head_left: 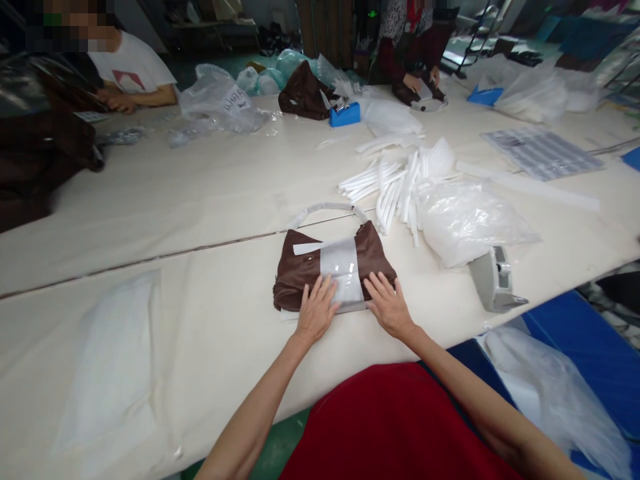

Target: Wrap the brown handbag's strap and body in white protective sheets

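A brown handbag [297, 267] lies flat on the table in front of me, its wrapped handle [325, 207] arching away. Around its middle runs a translucent white wrapping band [343, 263], and a white tag [306, 249] rests on the upper left part. My left hand [319, 310] presses on the lower edge of the bag, left of centre, fingers spread and touching the band. On the lower right side lies my right hand [387, 303], also flat with fingers apart. Neither hand grasps anything.
White foam strips [400, 183] and a clear plastic bag [475, 217] lie right of the handbag, near a grey tape dispenser [495, 280]. White sheets [117, 353] are at left. Across the table are a blue dispenser [345, 115], another brown bag [306, 93] and two people.
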Available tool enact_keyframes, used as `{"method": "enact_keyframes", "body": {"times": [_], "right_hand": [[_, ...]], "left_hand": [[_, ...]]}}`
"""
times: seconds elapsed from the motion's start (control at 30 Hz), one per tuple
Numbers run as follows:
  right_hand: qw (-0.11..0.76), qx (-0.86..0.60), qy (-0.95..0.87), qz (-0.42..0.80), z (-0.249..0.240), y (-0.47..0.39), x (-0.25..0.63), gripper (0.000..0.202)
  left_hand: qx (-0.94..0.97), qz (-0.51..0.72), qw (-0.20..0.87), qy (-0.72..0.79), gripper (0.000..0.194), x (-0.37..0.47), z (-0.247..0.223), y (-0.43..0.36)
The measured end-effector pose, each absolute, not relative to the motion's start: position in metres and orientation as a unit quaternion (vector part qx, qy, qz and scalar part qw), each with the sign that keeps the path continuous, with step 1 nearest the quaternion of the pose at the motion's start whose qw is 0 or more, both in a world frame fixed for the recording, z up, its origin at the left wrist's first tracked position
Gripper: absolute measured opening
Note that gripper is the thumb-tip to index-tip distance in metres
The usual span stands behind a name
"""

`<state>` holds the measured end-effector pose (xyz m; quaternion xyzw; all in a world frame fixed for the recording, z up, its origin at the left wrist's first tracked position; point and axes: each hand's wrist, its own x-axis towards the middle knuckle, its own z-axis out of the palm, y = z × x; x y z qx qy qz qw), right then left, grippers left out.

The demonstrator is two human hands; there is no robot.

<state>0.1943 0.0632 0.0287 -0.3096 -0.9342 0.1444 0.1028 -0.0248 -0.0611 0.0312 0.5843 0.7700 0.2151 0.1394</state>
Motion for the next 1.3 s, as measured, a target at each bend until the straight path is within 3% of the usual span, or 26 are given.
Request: {"method": "enact_keyframes", "body": {"times": [0.07, 0.13, 0.27, 0.4, 0.5, 0.63, 0.8, 0.97, 1.03, 1.17, 1.3], "right_hand": [[0.055, -0.272, -0.948, 0.155, 0.026, 0.058, 0.191, 0.050], [0.061, -0.291, -0.938, 0.178, 0.026, 0.057, 0.192, 0.047], [0.198, -0.428, -0.835, 0.283, 0.030, 0.060, 0.212, 0.046], [0.301, -0.600, -0.559, 0.487, 0.028, 0.054, 0.231, 0.052], [0.290, -0.649, -0.329, 0.621, 0.026, 0.043, 0.230, 0.047], [0.235, -0.608, -0.208, 0.730, 0.025, 0.030, 0.218, 0.039], [0.296, -0.551, -0.177, 0.760, 0.021, 0.025, 0.203, 0.040], [0.324, -0.549, -0.143, 0.757, 0.019, 0.023, 0.195, 0.045], [0.318, -0.566, -0.141, 0.747, 0.020, 0.025, 0.190, 0.045], [0.315, -0.585, -0.140, 0.734, 0.022, 0.031, 0.174, 0.050], [0.364, -0.560, -0.129, 0.733, 0.030, 0.028, 0.161, 0.063]], "left_hand": [[0.607, 0.152, 0.156, 0.764, 0.054, -0.016, 0.023, -0.063], [0.601, 0.148, 0.165, 0.768, 0.054, -0.017, 0.022, -0.065], [0.525, 0.260, 0.143, 0.798, 0.052, -0.048, 0.034, -0.073], [0.265, 0.413, 0.183, 0.852, 0.062, -0.095, 0.036, -0.077], [0.128, 0.452, 0.258, 0.844, 0.071, -0.118, 0.030, -0.073], [0.098, 0.469, 0.334, 0.811, 0.063, -0.115, 0.026, -0.072], [0.072, 0.500, 0.419, 0.755, 0.058, -0.056, 0.026, -0.104], [0.050, 0.462, 0.581, 0.669, 0.071, -0.022, 0.026, -0.131], [0.033, 0.444, 0.562, 0.697, 0.070, -0.034, 0.028, -0.128], [-0.004, 0.516, 0.419, 0.747, 0.064, -0.075, 0.036, -0.102], [-0.031, 0.526, 0.461, 0.714, 0.050, -0.100, 0.041, -0.079]]}}
